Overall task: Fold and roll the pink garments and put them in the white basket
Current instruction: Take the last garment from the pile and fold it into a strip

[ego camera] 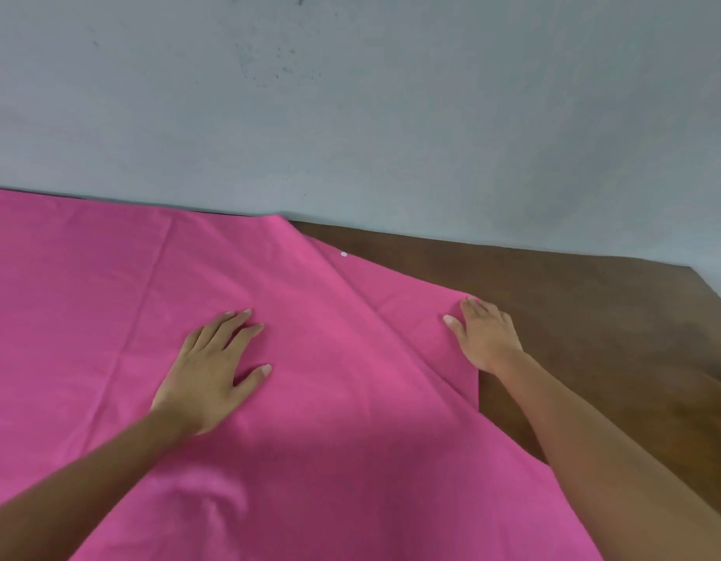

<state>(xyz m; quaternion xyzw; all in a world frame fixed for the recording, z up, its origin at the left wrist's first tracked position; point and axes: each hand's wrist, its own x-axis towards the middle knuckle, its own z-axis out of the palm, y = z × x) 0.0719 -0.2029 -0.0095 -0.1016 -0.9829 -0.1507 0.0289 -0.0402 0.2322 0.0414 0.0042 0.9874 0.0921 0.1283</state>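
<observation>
A large pink garment [108, 301] lies spread flat over the brown wooden table [593, 325], covering its left and middle. A small white button [343, 254] shows near its far right edge. My left hand [217, 366] presses flat on the middle of the cloth, fingers straight and spread. My right hand [486, 338] rests flat on the garment's right corner, fingertips at the cloth's edge. The white basket is not in view.
A grey wall [350, 107] rises right behind the table's far edge. Bare wood shows to the right of the garment, and the table's right corner [693, 269] lies at the far right.
</observation>
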